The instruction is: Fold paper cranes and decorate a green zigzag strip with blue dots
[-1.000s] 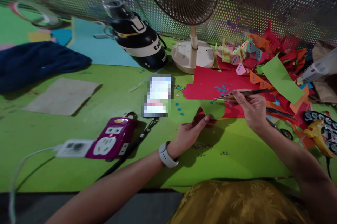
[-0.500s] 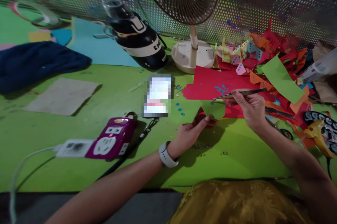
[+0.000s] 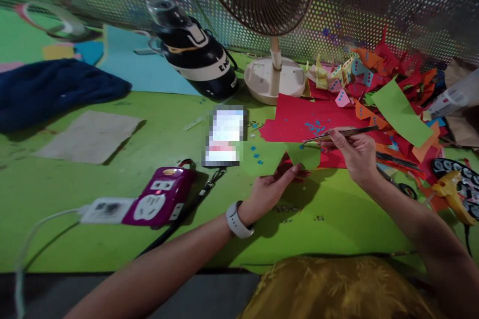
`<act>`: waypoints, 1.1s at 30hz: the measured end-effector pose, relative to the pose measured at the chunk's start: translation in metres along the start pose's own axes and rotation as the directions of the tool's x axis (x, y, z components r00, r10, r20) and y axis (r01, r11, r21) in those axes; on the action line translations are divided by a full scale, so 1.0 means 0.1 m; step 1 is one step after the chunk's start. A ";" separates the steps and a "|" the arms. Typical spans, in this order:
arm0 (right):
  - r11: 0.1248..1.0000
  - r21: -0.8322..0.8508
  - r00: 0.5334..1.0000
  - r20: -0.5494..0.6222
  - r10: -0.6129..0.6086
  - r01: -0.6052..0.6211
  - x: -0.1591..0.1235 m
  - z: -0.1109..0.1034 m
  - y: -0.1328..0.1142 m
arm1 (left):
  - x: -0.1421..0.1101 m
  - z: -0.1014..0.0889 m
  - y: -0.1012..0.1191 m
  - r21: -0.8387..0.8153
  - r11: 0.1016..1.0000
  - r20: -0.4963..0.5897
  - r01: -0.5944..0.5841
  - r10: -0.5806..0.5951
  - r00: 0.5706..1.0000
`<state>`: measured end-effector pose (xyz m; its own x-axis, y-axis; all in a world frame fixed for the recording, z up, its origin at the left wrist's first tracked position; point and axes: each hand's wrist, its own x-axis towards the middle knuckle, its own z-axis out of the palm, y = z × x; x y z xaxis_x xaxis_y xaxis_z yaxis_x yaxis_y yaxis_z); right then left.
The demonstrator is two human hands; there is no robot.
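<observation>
My left hand [image 3: 279,181] pinches a small folded piece of green paper [image 3: 307,158] between thumb and fingers, with a dark red part showing at its left side. In my right hand [image 3: 355,152] is a pair of tweezers [image 3: 350,132], gripped like a pen. Its tips point left, at the upper edge of the green paper, beside a tiny blue paper piece [image 3: 301,147]. Whether the tips touch that piece I cannot tell. Behind the hands lies a red paper sheet [image 3: 288,114] with many tiny blue bits [image 3: 315,127] scattered on it.
A phone [image 3: 224,134] lies left of my hands, near a purple power strip [image 3: 159,196]. Behind stand a black bottle [image 3: 202,64] and a fan [image 3: 275,79]. Folded paper shapes [image 3: 361,72] are heaped at the back right. Scissors [image 3: 406,190] and a yellow glue gun [image 3: 454,196] lie at the right.
</observation>
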<state>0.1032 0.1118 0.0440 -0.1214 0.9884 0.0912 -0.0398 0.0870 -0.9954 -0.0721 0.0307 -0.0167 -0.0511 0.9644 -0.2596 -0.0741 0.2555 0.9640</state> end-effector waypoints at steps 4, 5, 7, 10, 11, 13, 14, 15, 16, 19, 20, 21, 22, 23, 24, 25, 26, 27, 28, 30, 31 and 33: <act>0.998 0.001 0.998 -0.011 -0.065 0.065 0.02 -0.04 -0.04 | -0.01 -0.01 0.00 0.001 1.000 0.011 -0.009 0.009 1.000; 0.996 -0.007 0.996 -0.008 -0.092 0.092 0.02 -0.05 -0.05 | -0.01 -0.01 0.00 0.009 1.000 0.014 -0.005 0.005 1.000; 0.988 -0.045 0.989 0.031 -0.146 0.147 0.02 -0.06 -0.05 | -0.01 -0.01 0.01 0.016 1.000 0.026 -0.003 0.002 1.000; 0.966 -0.134 0.969 0.139 -0.203 0.222 0.02 -0.07 0.00 | -0.01 0.00 0.01 -0.005 1.000 0.045 -0.023 0.024 0.999; 0.957 -0.160 0.961 0.178 -0.213 0.242 0.02 -0.07 0.02 | -0.01 0.00 0.00 -0.008 0.999 0.045 -0.032 0.032 0.998; 0.943 -0.200 0.942 0.264 -0.208 0.264 0.03 -0.08 0.06 | 0.00 -0.01 -0.02 0.005 0.999 0.026 -0.043 0.043 0.999; 0.941 -0.214 0.933 0.304 -0.193 0.264 0.04 -0.08 0.07 | 0.00 -0.01 -0.03 0.016 0.999 0.014 -0.043 0.043 0.999; 0.941 -0.219 0.926 0.334 -0.175 0.257 0.05 -0.07 0.08 | -0.01 -0.02 -0.04 0.024 0.999 0.003 -0.042 0.042 0.999; 0.946 -0.216 0.921 0.359 -0.154 0.243 0.05 -0.07 0.09 | -0.01 -0.02 -0.05 0.033 0.999 -0.003 -0.038 0.039 0.999; 0.972 -0.153 0.909 0.405 -0.101 0.177 0.07 -0.05 0.07 | -0.01 -0.03 -0.06 0.062 0.997 0.001 -0.036 0.036 0.999; 0.980 -0.129 0.903 0.420 -0.087 0.154 0.07 -0.04 0.06 | -0.01 -0.03 -0.06 0.071 0.997 0.003 -0.043 0.043 0.999; 0.985 -0.113 0.899 0.433 -0.070 0.132 0.08 -0.03 0.05 | -0.02 -0.03 -0.06 0.081 0.995 0.000 -0.053 0.053 0.999; 0.988 -0.108 0.895 0.444 -0.050 0.109 0.08 -0.03 0.05 | -0.02 -0.03 -0.06 0.093 0.993 -0.008 -0.066 0.067 0.998; 0.990 -0.113 0.891 0.452 -0.028 0.088 0.08 -0.02 0.04 | -0.02 -0.02 -0.05 0.107 0.991 -0.016 -0.079 0.081 0.997; 0.990 -0.121 0.888 0.460 -0.005 0.068 0.08 -0.02 0.04 | -0.02 -0.02 -0.05 0.120 0.989 -0.023 -0.088 0.091 0.996; 0.991 -0.128 0.885 0.466 0.017 0.048 0.08 -0.01 0.05 | -0.02 -0.02 -0.04 0.131 0.987 -0.025 -0.091 0.095 0.995; 0.991 -0.129 0.882 0.470 0.035 0.030 0.08 -0.01 0.05 | -0.02 -0.02 -0.04 0.139 0.986 -0.024 -0.091 0.095 0.995; 0.992 -0.123 0.881 0.470 0.048 0.012 0.08 -0.01 0.06 | -0.02 -0.02 -0.03 0.143 0.986 -0.018 -0.087 0.091 0.996; 0.994 -0.112 0.881 0.469 0.055 -0.003 0.08 -0.01 0.07 | -0.02 -0.02 -0.03 0.142 0.986 -0.010 -0.084 0.086 0.996; 0.996 -0.088 0.882 0.467 0.060 -0.021 0.08 0.00 0.08 | -0.03 -0.02 -0.02 0.130 0.988 0.005 -0.087 0.087 0.996; 0.996 -0.081 0.882 0.467 0.059 -0.024 0.08 -0.01 0.09 | -0.03 -0.02 -0.02 0.121 0.988 0.010 -0.092 0.092 0.996; 0.997 -0.074 0.882 0.468 0.057 -0.025 0.08 -0.01 0.10 | -0.03 -0.02 -0.02 0.109 0.989 0.011 -0.103 0.102 0.995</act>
<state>0.1027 0.1210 0.0353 -0.5735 0.8184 0.0370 0.0370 0.0710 -0.9968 -0.0735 0.0276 -0.0180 -0.0473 0.9862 -0.1588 0.0410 0.1608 0.9861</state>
